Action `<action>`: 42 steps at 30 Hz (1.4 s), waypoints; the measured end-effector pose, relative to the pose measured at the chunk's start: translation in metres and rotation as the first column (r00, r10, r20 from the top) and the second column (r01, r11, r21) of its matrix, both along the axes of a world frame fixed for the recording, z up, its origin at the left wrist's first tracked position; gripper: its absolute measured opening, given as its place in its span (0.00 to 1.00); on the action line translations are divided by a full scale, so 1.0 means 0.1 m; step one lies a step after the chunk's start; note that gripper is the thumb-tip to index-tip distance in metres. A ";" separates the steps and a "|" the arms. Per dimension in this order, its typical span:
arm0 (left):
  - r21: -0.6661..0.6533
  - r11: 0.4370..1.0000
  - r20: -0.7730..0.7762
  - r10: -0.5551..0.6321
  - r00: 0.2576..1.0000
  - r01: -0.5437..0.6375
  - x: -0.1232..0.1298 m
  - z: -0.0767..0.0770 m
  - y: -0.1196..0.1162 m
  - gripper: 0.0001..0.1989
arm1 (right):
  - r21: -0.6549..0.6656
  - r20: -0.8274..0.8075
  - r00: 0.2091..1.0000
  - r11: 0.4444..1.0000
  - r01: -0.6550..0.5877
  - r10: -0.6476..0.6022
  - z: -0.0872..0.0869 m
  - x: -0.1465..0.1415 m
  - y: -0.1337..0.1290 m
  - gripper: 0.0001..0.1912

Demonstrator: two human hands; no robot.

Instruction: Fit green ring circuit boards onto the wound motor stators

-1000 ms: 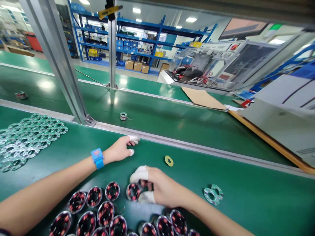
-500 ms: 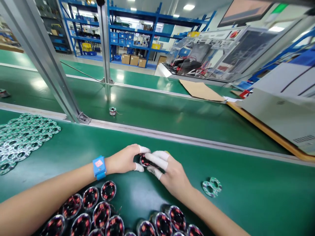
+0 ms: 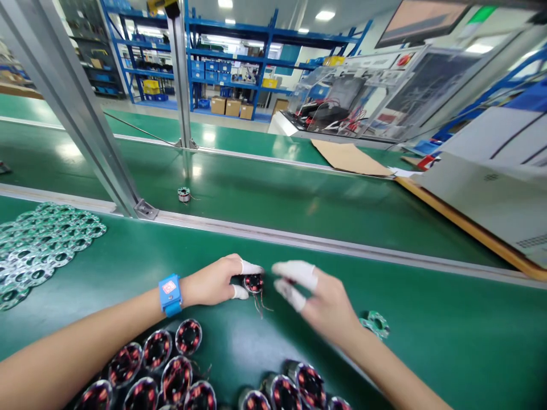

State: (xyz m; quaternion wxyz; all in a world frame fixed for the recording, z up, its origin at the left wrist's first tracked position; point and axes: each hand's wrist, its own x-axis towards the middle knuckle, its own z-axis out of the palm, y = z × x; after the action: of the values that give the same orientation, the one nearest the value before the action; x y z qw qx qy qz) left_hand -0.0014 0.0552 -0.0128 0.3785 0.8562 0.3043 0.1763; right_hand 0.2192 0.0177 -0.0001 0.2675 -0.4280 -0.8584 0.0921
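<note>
A wire-wound motor stator [image 3: 254, 283] with copper coils and loose leads hanging toward me is held at its left side by my left hand [image 3: 216, 280], between thumb and fingers in white finger cots. My right hand [image 3: 325, 293], also in white finger cots, is off to the right of the stator, slightly blurred. Its fingers and thumb are apart, and I see nothing held there. Ring-shaped green circuit boards [image 3: 378, 323] lie by my right forearm, partly covered by it. Several more stators stand in a left group [image 3: 177, 378] and a right group [image 3: 284, 393] close to me.
Many ring boards [image 3: 51, 245] are spread at the left. Beyond a metal rail [image 3: 273, 234] runs a green conveyor belt [image 3: 342, 216] carrying a stator with a green board [image 3: 183, 195]. An aluminium post [image 3: 85, 108] rises at left; a grey cabinet [image 3: 487, 199] stands right.
My right hand has let go of the stator and moved right, partly covering the ring boards there. My left hand keeps its hold. The stator on the belt has shifted left.
</note>
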 end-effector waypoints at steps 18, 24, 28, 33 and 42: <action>-0.010 0.953 0.149 0.302 0.942 -0.304 0.12 0.32 -0.08 0.08 | -0.525 -0.573 0.780 0.843 -0.115 -0.251 0.03 -0.29 0.00 0.23; -0.121 0.960 0.168 0.269 0.948 -0.251 0.16 0.21 -0.04 0.11 | -0.116 -0.336 0.929 0.986 0.124 -0.156 -0.03 -0.21 -0.01 0.18; 0.281 0.921 -0.077 0.302 0.950 -0.270 0.14 0.16 -0.05 0.23 | -0.208 -0.292 0.926 0.961 0.182 -0.239 0.01 -0.13 0.07 0.18; 0.395 0.903 -0.254 0.284 0.924 -0.169 0.13 0.05 -0.05 0.20 | -0.401 -0.239 0.957 0.915 0.055 -0.162 0.03 -0.16 0.09 0.16; 0.435 0.884 -0.288 0.317 0.904 -0.172 0.15 0.03 -0.09 0.16 | -0.206 -0.007 0.997 0.976 0.070 -0.073 -0.09 -0.21 -0.03 0.19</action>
State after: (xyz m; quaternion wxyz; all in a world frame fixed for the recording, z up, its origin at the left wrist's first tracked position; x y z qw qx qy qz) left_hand 0.0135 0.0465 -0.0095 0.1099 0.8865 0.4314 0.1263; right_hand 0.1978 0.0152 -0.0095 0.2314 -0.4832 -0.8264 0.1736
